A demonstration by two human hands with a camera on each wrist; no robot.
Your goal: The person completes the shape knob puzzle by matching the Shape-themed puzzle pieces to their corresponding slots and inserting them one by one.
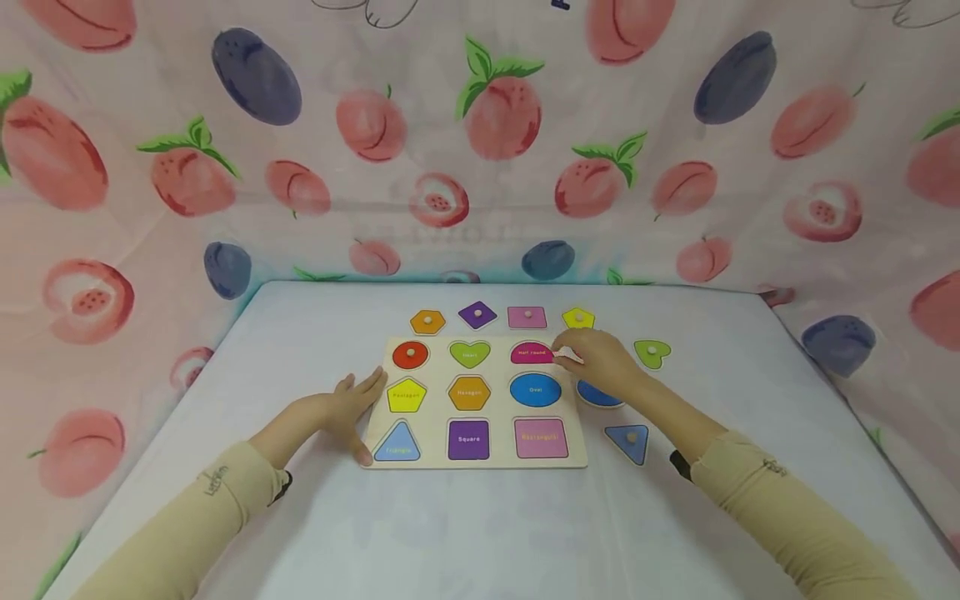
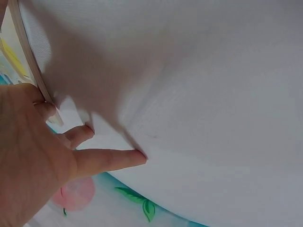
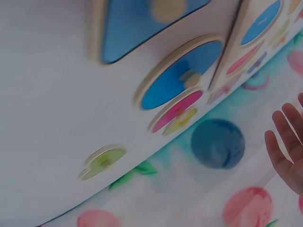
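Observation:
A wooden shape board [image 1: 476, 462] lies flat on the table. My left hand [image 1: 348, 414] rests along its left edge, thumb at the near corner, fingers spread; the left wrist view shows some fingers reaching onto the cloth. My right hand [image 1: 600, 358] hovers by the far right corner, fingertips beside the magenta half-round recess [image 1: 531, 357]. In the right wrist view its fingers [image 3: 284, 130] are extended, holding nothing. The magenta half-round piece [image 3: 177, 112] lies on the table beside the blue oval piece [image 3: 182, 75], hidden beneath my hand in the head view. A red circle piece [image 1: 410, 356] sits in the board.
Behind the board lie an orange hexagon [image 1: 427, 322], a purple square [image 1: 477, 315], a pink rectangle [image 1: 527, 317] and a yellow pentagon [image 1: 579, 317], all knobbed. A green heart [image 1: 651, 354] and a blue triangle [image 1: 628, 442] lie to the right. Fruit-print cloth [image 1: 480, 225] hangs behind the table.

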